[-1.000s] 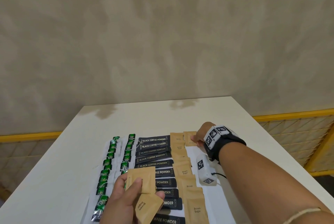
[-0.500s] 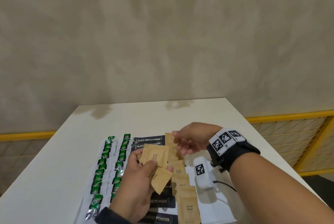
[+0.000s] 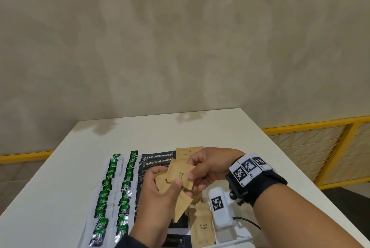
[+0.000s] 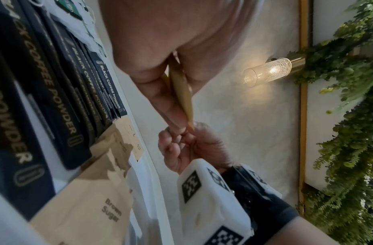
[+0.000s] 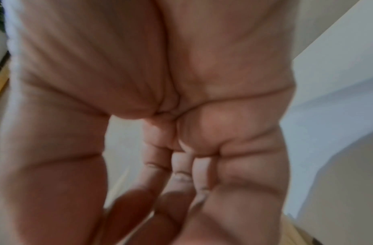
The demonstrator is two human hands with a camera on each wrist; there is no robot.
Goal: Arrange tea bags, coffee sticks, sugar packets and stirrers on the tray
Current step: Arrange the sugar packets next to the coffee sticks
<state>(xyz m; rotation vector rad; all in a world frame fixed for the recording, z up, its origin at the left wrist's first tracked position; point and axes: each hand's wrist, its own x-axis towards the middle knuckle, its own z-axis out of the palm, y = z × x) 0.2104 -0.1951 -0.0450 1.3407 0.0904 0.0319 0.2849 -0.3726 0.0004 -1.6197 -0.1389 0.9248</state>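
Bench (image 3: 180, 127): a white bench against a mottled beige wall, with yellow-framed mesh railing on both sides.
Tray (image 3: 238, 237): a white tray lies on the bench, and rows of sachets lie on it.
Tea bags (image 3: 126, 183): two columns of green-labelled sachets lie on the left side of the tray.
Coffee sticks (image 3: 158, 158): dark sachets marked "BLACK COFFEE POWDER" lie in a column just right of the tea.
Sugar packets (image 3: 202, 225): kraft "Brown Sugar" packets run in a column beside the coffee.
Left hand (image 3: 158, 197): raised above the tray, thumb and fingers pinching a small fan of held sugar packets (image 3: 180, 177).
Right hand (image 3: 208, 167): meets the left, fingertips pinching the top packet of the fan; a marker-tagged black wristband (image 3: 254, 175) circles the wrist.
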